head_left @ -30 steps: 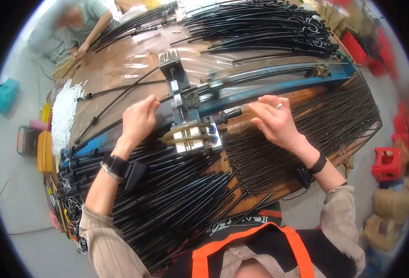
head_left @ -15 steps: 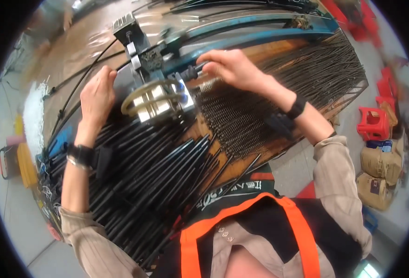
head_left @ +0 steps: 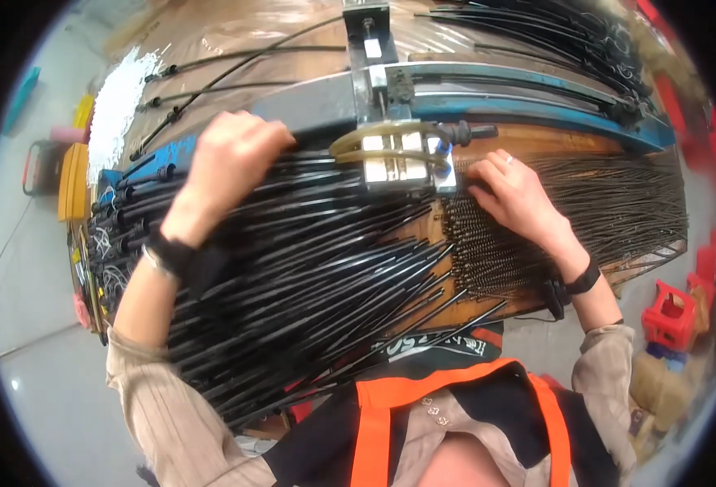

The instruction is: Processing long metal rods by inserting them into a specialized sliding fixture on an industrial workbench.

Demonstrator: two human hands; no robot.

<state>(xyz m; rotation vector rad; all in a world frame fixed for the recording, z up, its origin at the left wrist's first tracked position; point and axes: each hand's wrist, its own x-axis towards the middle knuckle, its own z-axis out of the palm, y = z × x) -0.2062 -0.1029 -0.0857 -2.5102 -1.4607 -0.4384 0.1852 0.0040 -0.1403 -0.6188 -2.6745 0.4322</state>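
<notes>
Brown wooden table (head_left: 536, 140) spreads to all sides of the silver metal clamp block (head_left: 386, 169), which is my reference; left/right are the person's. Big heap of straight, glossy black tubes (head_left: 325, 284): left of the block and on its near side, ends roughly lined up toward the right. Wide layer of thin, dark, ribbed metal rods (head_left: 601, 195): right of the block. Long blue metal rail (head_left: 520, 109): runs off to the right on the block's far side. More black tubes (head_left: 569, 45) lie past that rail, far right of the block. Loose pile of short white pieces (head_left: 118, 109): well left of the block.

Left hand (head_left: 240, 154): left of the block, apart from it, over the black tubes. Its fingers are curled and blurred; can't tell if they grip a tube. Right hand (head_left: 512, 191): right of the block and a bit to its near side, at the left part of the ribbed rods. Fingers bent, tips by the rod ends; can't tell if they pinch one.

Tan curved hoses (head_left: 350, 146) loop over the block's top. Black ridged handle (head_left: 475, 131) sticks out just right of it. Small blue fittings (head_left: 443, 147) sit at its right edge.
</notes>
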